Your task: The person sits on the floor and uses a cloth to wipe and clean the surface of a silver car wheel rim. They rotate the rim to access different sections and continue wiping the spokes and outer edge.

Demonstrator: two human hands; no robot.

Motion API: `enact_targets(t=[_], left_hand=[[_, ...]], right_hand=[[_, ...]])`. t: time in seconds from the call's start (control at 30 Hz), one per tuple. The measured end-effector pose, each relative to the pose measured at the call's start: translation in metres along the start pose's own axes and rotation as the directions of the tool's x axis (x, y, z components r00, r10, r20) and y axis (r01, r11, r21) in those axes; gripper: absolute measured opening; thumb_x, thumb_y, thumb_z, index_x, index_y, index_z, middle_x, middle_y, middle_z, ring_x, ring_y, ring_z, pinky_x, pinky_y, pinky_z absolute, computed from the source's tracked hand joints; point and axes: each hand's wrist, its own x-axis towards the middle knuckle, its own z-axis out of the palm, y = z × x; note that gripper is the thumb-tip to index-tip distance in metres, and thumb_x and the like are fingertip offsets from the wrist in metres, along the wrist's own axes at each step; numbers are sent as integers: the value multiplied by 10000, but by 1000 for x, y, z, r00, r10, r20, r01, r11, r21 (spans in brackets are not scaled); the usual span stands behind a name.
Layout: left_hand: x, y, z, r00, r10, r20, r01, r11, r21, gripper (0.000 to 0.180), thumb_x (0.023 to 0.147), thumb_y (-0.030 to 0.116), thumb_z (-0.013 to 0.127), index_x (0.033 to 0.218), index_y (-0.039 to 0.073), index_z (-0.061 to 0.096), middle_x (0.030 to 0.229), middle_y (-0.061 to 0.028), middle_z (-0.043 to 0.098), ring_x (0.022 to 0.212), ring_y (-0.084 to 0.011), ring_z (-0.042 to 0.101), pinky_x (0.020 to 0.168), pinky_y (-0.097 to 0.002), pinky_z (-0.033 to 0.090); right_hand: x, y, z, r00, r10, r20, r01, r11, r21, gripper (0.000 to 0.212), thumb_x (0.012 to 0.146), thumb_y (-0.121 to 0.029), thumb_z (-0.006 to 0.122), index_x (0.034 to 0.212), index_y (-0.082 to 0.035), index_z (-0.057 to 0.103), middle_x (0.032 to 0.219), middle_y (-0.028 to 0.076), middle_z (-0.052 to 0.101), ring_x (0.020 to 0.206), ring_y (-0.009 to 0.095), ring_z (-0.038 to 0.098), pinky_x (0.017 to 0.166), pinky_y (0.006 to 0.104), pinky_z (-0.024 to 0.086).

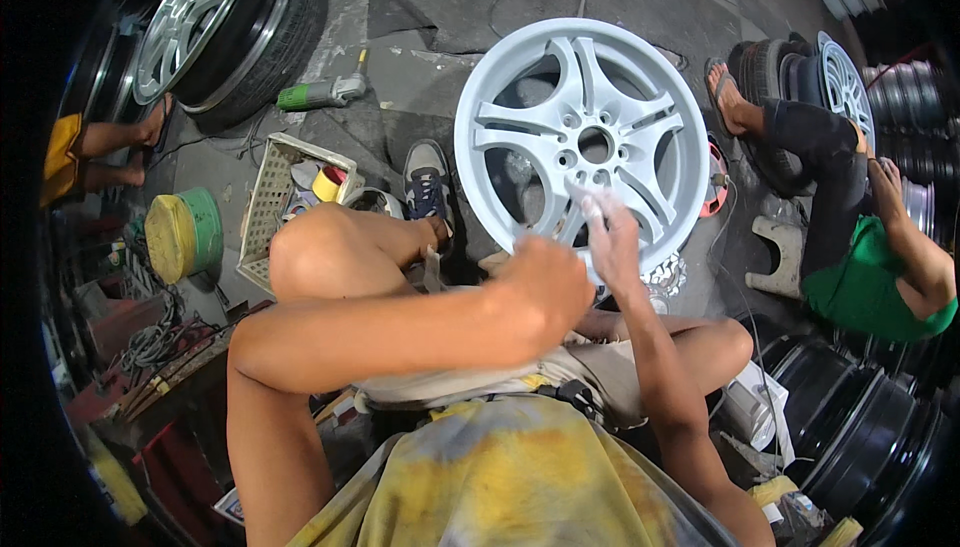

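Observation:
A pale grey-white wheel rim (pixel 665 129) with paired spokes stands in front of me, tilted so its face is toward me. My left hand (pixel 545 292) is curled into a fist at the rim's near edge and blurred by motion. Whatever it holds, if anything, is hidden. My right hand (pixel 609 237), its fingers whitened with dust, is stretched out over the lower spokes just below the hub. It appears to touch the rim and grips nothing visible.
A green angle grinder (pixel 322 94) lies on the floor at left, beyond a cream basket (pixel 262 187) of supplies. Yellow and green tape rolls (pixel 183 234) stand farther left. Tyres with rims (pixel 250 42) flank the space. A person in green (pixel 880 277) sits at right by a stool (pixel 778 257).

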Motion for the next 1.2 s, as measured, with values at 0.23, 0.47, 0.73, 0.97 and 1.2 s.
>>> enact_targets(t=[0.23, 0.47, 0.73, 0.97, 1.2], left_hand=[[34, -71, -32, 689, -173, -703, -29, 964, -266, 343, 942, 232, 657, 1151, -40, 637, 806, -188, 659, 752, -344, 685, 736, -434, 575], [59, -67, -49, 889, -268, -372, -150, 596, -789, 217, 924, 94, 663, 1068, -67, 644, 702, -18, 563, 680, -103, 673, 514, -235, 556], [85, -83, 22, 956, 48, -291, -188, 858, -478, 208, 848, 188, 718, 904, -12, 711, 782, -187, 707, 715, -251, 715, 712, -353, 561], [98, -60, 116, 973, -12, -232, -20, 990, -136, 119, 741, 52, 702, 833, -23, 720, 862, -247, 688, 886, -423, 684, 787, -488, 562], [112, -52, 142, 980, -128, -155, 93, 972, -217, 126, 743, -9, 684, 857, -16, 735, 934, -236, 707, 928, -403, 693, 801, -472, 570]], right_hand=[[21, -65, -49, 975, 221, -4, -172, 770, 615, 270, 1022, -178, 597, 1196, 18, 664, 1041, 45, 705, 967, 96, 602, 883, 253, 473], [4, -97, -62, 978, 23, -206, 73, 891, 449, 403, 888, -111, 753, 1246, 13, 615, 1149, 76, 650, 1025, 123, 612, 878, 278, 496], [-28, -46, -51, 997, 73, 23, -75, 989, 126, 267, 779, 10, 727, 1043, -18, 697, 928, 127, 635, 942, 292, 641, 848, 390, 526], [-52, 19, 2, 968, -82, 237, 161, 928, -335, 84, 756, -11, 615, 797, 7, 686, 954, 190, 658, 917, 375, 644, 809, 471, 544], [-63, 20, 15, 965, 55, 255, 78, 872, -482, 117, 736, -9, 601, 764, 22, 711, 852, 236, 682, 826, 409, 682, 767, 487, 557]])
